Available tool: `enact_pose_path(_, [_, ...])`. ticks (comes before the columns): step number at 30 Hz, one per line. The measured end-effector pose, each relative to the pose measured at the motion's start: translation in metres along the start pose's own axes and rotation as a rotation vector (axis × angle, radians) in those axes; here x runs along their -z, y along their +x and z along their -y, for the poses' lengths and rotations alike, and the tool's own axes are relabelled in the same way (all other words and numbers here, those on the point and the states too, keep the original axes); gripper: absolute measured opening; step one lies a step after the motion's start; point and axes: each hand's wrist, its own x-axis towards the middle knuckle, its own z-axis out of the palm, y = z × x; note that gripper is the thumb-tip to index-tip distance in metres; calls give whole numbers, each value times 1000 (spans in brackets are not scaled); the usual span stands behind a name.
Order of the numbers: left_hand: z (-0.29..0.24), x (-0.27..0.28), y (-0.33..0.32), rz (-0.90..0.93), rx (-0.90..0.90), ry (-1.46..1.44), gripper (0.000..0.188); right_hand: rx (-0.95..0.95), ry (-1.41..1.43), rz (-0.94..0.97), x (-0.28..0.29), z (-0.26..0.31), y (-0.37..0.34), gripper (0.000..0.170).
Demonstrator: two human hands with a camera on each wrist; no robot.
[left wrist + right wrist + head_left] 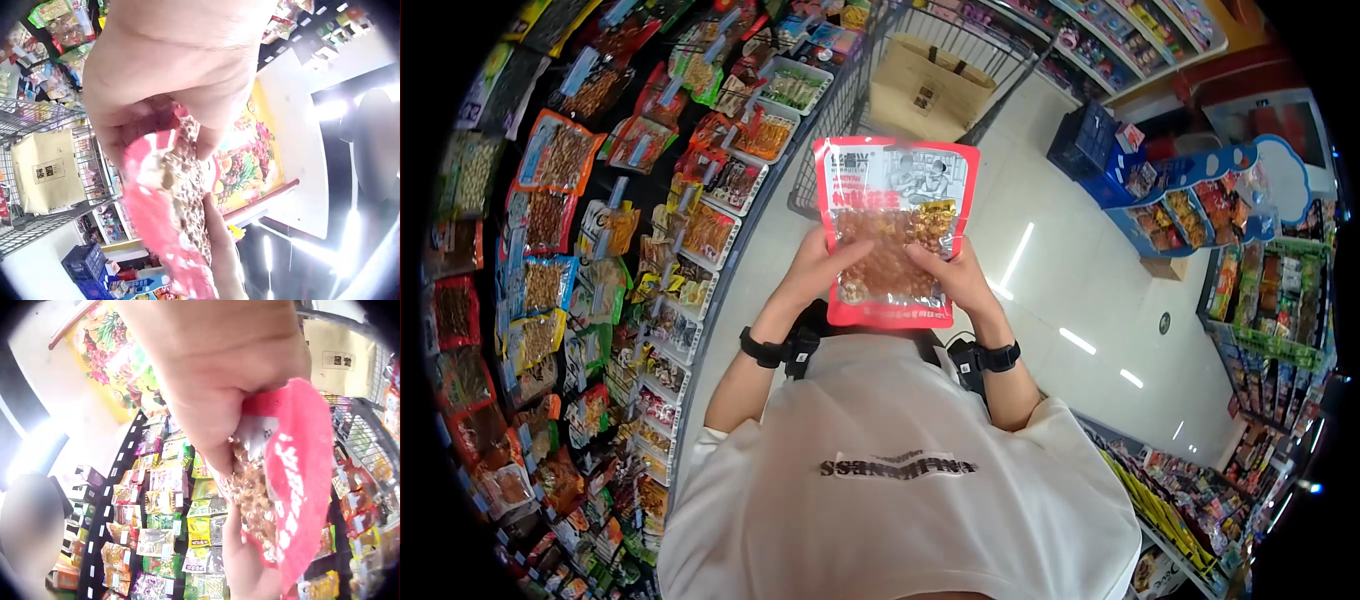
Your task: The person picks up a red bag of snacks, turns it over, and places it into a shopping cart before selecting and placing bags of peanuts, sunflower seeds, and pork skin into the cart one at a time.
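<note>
Both hands hold a red-edged packet of peanuts [892,235] out in front of the white shirt. Brown pieces show through its clear window, below a printed black-and-white picture. The left hand [815,268] grips the left side with its thumb across the front. Opposite it, the right hand [960,278] grips the right side, its thumb also on the window. The other fingers are mostly hidden behind the packet in the head view. In the left wrist view the packet [165,212] is seen edge-on and blurred; the right wrist view shows its red border [304,481] close up.
A shopping cart [855,105] with a tan bag [930,88] stands just beyond the packet. Sloped racks of packaged snacks [550,260] run along the left. Blue crates [1085,145] and a blue display stand [1190,215] are across the shiny floor [1040,270] on the right.
</note>
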Motion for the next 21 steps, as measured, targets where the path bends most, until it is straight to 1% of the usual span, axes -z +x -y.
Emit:
enact_pose_path(1, [-3,-10,3,-25,-17,26,31,32,-36,-31,3,0,-6,30])
enact_pose_path(5, [-15,-32,16,-30,75,-103,35,16,-93,-101,9,3,-18,27])
enact_pose_path(7, [-15,-34,25,-24,88,-56,34,-9,-145,-139,11,5,-20,27])
enact_pose_path(10, [-16,-33,36,-25,104,-48,34,45,-292,-199,11,2,-15,26])
enact_pose_path(11, [-16,-32,40,-30,105,-59,33,64,-254,-236,7,3,-12,25])
enact_pose_path(14, [-18,-16,52,38,123,-38,33,72,-225,-307,-4,1,-4,25])
enact_pose_path(17, [-23,-2,60,65,110,-33,33,27,-272,-328,-13,0,8,25])
enact_pose_path(21, [-30,23,72,111,107,-68,32,1,-272,-380,-39,12,26,22])
